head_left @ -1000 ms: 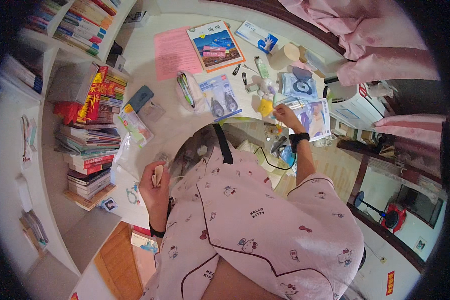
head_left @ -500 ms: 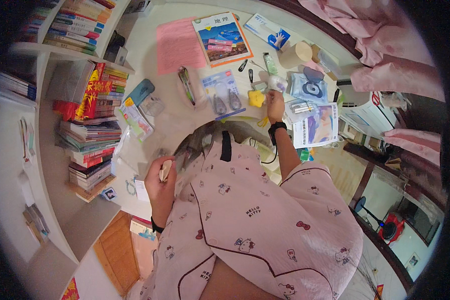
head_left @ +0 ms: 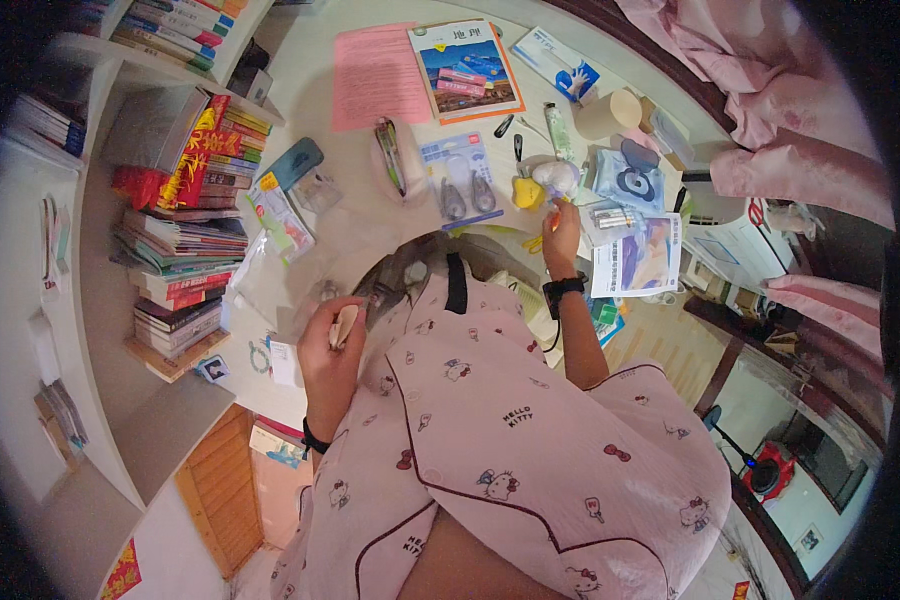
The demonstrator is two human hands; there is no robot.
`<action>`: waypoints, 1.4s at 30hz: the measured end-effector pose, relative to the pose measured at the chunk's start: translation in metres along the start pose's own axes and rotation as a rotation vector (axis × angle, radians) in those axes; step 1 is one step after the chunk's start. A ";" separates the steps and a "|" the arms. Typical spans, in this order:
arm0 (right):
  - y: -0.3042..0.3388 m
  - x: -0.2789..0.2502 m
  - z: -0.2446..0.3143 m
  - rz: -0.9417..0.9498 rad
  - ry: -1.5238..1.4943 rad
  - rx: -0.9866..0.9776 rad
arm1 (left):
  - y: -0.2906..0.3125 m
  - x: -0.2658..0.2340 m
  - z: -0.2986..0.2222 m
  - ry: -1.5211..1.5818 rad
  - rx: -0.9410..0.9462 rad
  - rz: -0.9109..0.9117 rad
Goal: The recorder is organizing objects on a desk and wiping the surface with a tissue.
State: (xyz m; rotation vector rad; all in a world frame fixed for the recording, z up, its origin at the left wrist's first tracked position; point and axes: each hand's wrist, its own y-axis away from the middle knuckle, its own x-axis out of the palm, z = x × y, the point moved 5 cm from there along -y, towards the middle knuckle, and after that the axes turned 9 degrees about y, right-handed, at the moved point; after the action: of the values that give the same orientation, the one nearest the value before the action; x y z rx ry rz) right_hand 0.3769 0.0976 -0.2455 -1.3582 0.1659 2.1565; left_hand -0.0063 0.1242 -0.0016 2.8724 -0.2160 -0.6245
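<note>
My left hand [head_left: 332, 350] is closed around a small beige, flat-looking thing [head_left: 343, 327] at the desk's near edge; a crumpled clear plastic piece lies by its fingertips. My right hand [head_left: 562, 240] has its fingers drawn together at the desk edge, with a small orange-yellow bit showing at the tips; what it is cannot be made out. Just beyond those fingers lie a yellow star-shaped item [head_left: 528, 193] and a white and purple rounded thing [head_left: 556, 177]. Left of them is a blister pack [head_left: 457, 160] with two grey correction tapes.
A clear pencil pouch [head_left: 390, 158], pink sheet [head_left: 370, 90] and textbook [head_left: 460, 52] lie farther back. Near my right hand are a blue pouch [head_left: 610, 180], purple-covered booklet [head_left: 635, 265] and green tube [head_left: 557, 125]. Stacked books [head_left: 180, 255] fill the left shelf.
My right hand has drawn back toward me, away from the white and purple thing. That thing now sits against the yellow star. My left hand keeps its hold; the view has shifted slightly.
</note>
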 end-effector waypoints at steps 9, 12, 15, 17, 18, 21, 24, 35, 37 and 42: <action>0.013 0.026 0.073 0.387 -0.250 -0.110 | 0.012 -0.019 0.021 0.045 0.036 -0.099; 0.015 0.001 0.157 0.573 -0.405 -0.343 | 0.017 -0.029 0.029 -0.039 0.070 -0.157; 0.027 -0.026 0.252 0.843 -0.547 -0.561 | 0.020 -0.038 0.030 -0.099 0.191 -0.248; 0.043 -0.038 0.302 1.025 -0.590 -0.693 | 0.026 -0.040 0.040 0.074 0.141 -0.206; 0.053 -0.040 0.323 1.166 -0.659 -0.731 | 0.031 -0.047 0.044 0.067 0.109 -0.281; 0.091 -0.029 0.359 1.428 -0.738 -0.741 | 0.046 -0.063 0.052 0.254 0.168 -0.283; 0.118 -0.024 0.392 1.626 -0.728 -0.697 | 0.069 -0.076 0.055 0.174 0.253 -0.343; 0.184 0.001 0.474 1.130 -0.638 -1.301 | 0.166 -0.161 0.158 0.189 -0.182 -0.732; 0.183 0.013 0.481 1.028 -0.593 -1.271 | 0.182 -0.177 0.190 0.077 -0.188 -0.805; 0.147 0.037 0.469 0.913 -0.571 -0.861 | 0.225 -0.205 0.288 0.001 -0.379 -0.874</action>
State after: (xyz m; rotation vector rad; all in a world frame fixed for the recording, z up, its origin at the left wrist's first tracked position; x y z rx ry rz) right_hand -0.0817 0.1765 -0.0840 -1.0602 -0.5322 3.5649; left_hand -0.3351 -0.1021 -0.1283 2.4798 1.0825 -0.6837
